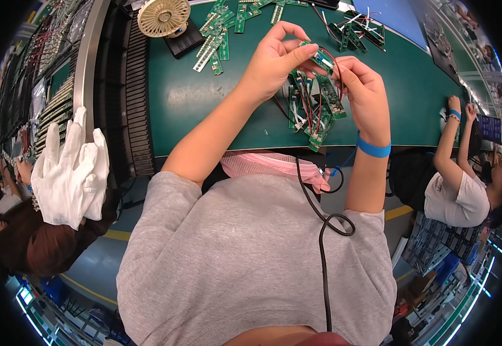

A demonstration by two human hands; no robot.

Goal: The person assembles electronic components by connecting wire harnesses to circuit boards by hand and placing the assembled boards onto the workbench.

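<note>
Green flat bench top (pixel 199 104): shows smooth satin sheen | thin green rectangular circuit boards (pixel 329 95): hard, slightly glossy | white five-fingered gloves (pixel 66 184): matt cloth | pink fabric piece (pixel 262 164): open mesh, matt | beige round fan (pixel 163 17): smooth plastic

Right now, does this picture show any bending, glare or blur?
Head view: wide-lens bending toward the rim, black corners; head view: pale sheen on the green tabletop, left of the left hand; head view: bright light strips low down; head view: the held circuit board looks fairly sharp.
</note>
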